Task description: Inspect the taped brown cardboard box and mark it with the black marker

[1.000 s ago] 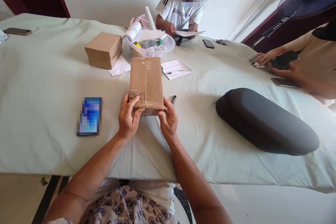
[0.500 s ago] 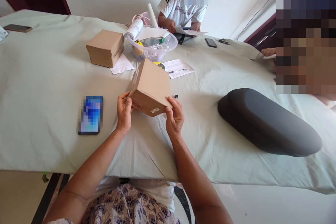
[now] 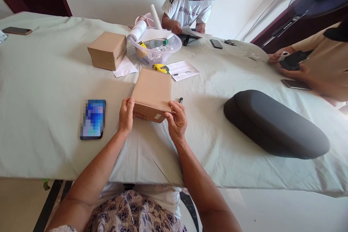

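Observation:
Between my two hands is a brown cardboard box (image 3: 152, 88), its top face up and its near side turned toward me. My left hand (image 3: 126, 115) grips the box's near left corner, the thumb along the edge. At the near right corner, my right hand (image 3: 177, 119) holds on with thumb and fingers. A small white printed mark shows on the near side by that hand. Just beyond the box lies a yellow tape measure (image 3: 160, 68), and a black marker (image 3: 181, 100) is beside my right fingers. Whether the box's underside touches the cloth, I cannot tell.
A second cardboard box (image 3: 107, 50) stands at the back left, by a clear plastic basin (image 3: 178, 45) of odds and ends. A phone (image 3: 94, 119) lies left, a dark padded seat (image 3: 277, 125) right. Printed paper (image 3: 186, 70) lies behind. Two people sit around the table.
The box has come down and levelled out from a tilt, still between both my hands. The tape measure behind it now shows more. The view has shifted slightly.

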The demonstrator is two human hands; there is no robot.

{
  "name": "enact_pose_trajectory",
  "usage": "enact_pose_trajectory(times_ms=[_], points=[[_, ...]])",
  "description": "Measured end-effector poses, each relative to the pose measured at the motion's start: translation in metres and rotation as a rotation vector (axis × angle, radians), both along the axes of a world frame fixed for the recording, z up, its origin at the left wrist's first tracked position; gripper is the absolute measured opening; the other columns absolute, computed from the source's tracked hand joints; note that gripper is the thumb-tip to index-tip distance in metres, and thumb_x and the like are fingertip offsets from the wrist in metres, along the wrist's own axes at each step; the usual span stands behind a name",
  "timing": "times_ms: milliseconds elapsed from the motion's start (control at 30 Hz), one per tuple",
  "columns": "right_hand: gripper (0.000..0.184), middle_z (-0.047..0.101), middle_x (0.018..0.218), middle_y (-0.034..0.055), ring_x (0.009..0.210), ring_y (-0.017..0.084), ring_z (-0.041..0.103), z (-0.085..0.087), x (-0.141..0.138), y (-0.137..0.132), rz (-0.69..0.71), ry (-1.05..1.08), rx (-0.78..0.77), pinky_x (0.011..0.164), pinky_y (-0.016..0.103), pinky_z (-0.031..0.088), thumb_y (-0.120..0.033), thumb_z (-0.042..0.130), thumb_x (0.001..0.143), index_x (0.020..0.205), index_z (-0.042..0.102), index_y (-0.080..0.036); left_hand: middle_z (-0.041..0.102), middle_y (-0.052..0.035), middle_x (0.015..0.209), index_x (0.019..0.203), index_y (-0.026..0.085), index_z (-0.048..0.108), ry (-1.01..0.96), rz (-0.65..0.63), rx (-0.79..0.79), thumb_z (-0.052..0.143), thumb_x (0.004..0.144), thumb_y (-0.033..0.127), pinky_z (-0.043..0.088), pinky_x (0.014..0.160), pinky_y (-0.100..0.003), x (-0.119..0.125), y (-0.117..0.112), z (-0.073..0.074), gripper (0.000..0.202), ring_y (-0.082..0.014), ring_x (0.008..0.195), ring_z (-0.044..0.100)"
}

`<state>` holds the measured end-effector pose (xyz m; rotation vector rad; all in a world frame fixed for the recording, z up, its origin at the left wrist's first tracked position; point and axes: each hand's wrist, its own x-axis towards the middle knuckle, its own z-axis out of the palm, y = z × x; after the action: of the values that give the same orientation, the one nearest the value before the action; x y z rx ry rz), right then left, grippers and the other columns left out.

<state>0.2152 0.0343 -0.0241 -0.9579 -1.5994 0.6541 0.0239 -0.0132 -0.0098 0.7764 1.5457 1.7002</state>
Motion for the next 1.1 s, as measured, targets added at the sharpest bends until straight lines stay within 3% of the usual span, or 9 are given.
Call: enact_pose_trajectory(times_ms=[100, 200, 433, 600, 733, 833, 933, 1100], points=[[0.043, 0.066, 0.131, 0.0105, 0.089, 0.019, 0.065, 0.0, 0.0, 0.001, 0.018, 0.005, -0.025, 0.079, 0.038, 0.061, -0.056, 0.066, 0.092, 0.127, 0.069, -0.031, 0.067, -0.0125, 0.12, 0.112, 0.02, 0.065, -0.11, 0.007, 0.021, 0.055, 0.086, 0.079, 0.063, 0.074, -0.035, 0.002, 0.001, 0.001, 0.065, -0.029, 0.114, 0.064], [0.047, 0.067, 0.13, 0.0101, 0.086, 0.018, 0.065, -0.002, -0.002, 0.002, 0.046, -0.013, -0.015, 0.076, 0.038, 0.06, -0.056, 0.069, 0.09, 0.13, 0.067, -0.032, 0.065, -0.0162, 0.133, 0.121, 0.019, 0.065, -0.235, 0.015, 0.065, 0.053, 0.088, 0.077, 0.064, 0.076, -0.035, 0.002, 0.004, 0.003, 0.068, -0.0314, 0.123, 0.062], [0.049, 0.067, 0.129, 0.012, 0.112, 0.026, 0.068, -0.006, -0.005, 0.003, 0.042, -0.108, 0.038, 0.084, 0.041, 0.06, -0.061, 0.065, 0.092, 0.13, 0.069, -0.031, 0.066, -0.0152, 0.138, 0.133, 0.022, 0.064, -0.452, 0.009, 0.089, 0.05, 0.087, 0.078, 0.063, 0.081, -0.039, 0.002, 0.006, 0.015, 0.073, -0.0332, 0.123, 0.065], [0.046, 0.068, 0.128, 0.0117, 0.117, 0.027, 0.067, -0.008, -0.003, 0.004, 0.021, -0.07, 0.109, 0.082, 0.04, 0.061, -0.06, 0.065, 0.093, 0.129, 0.07, -0.032, 0.065, -0.0124, 0.14, 0.134, 0.026, 0.063, -0.556, 0.02, 0.1, 0.048, 0.091, 0.073, 0.063, 0.083, -0.039, 0.004, 0.003, 0.02, 0.065, -0.0337, 0.129, 0.061], [0.046, 0.068, 0.129, 0.0115, 0.103, 0.023, 0.069, -0.009, -0.003, 0.004, 0.01, -0.058, 0.061, 0.079, 0.038, 0.061, -0.059, 0.064, 0.093, 0.13, 0.07, -0.031, 0.065, -0.0116, 0.14, 0.136, 0.027, 0.061, -0.601, 0.017, 0.107, 0.041, 0.095, 0.07, 0.064, 0.083, -0.04, 0.002, 0.004, 0.021, 0.062, -0.0326, 0.125, 0.063], [0.048, 0.072, 0.126, 0.01, 0.089, 0.018, 0.069, -0.011, -0.003, 0.004, 0.095, 0.002, -0.025, 0.077, 0.035, 0.061, -0.056, 0.063, 0.095, 0.136, 0.065, -0.031, 0.063, -0.0125, 0.142, 0.136, 0.027, 0.06, -0.621, 0.013, 0.091, 0.041, 0.094, 0.071, 0.064, 0.08, -0.041, 0.002, 0.004, 0.018, 0.064, -0.0326, 0.122, 0.064], [0.049, 0.074, 0.122, 0.008, 0.087, 0.017, 0.068, -0.013, -0.003, 0.003, 0.156, 0.089, -0.081, 0.075, 0.033, 0.061, -0.053, 0.063, 0.095, 0.139, 0.063, -0.032, 0.062, -0.0148, 0.144, 0.138, 0.026, 0.059, -0.63, -0.037, 0.068, 0.04, 0.092, 0.074, 0.064, 0.075, -0.042, 0.003, 0.004, 0.015, 0.069, -0.0335, 0.119, 0.065], [0.043, 0.075, 0.115, 0.0065, 0.084, 0.016, 0.068, -0.011, -0.002, 0.001, 0.082, 0.165, -0.005, 0.072, 0.03, 0.06, -0.05, 0.067, 0.093, 0.133, 0.067, -0.032, 0.063, -0.0139, 0.14, 0.133, 0.025, 0.06, -0.582, -0.123, 0.002, 0.044, 0.091, 0.072, 0.065, 0.067, -0.041, 0.003, 0.004, 0.014, 0.065, -0.0311, 0.107, 0.069]])
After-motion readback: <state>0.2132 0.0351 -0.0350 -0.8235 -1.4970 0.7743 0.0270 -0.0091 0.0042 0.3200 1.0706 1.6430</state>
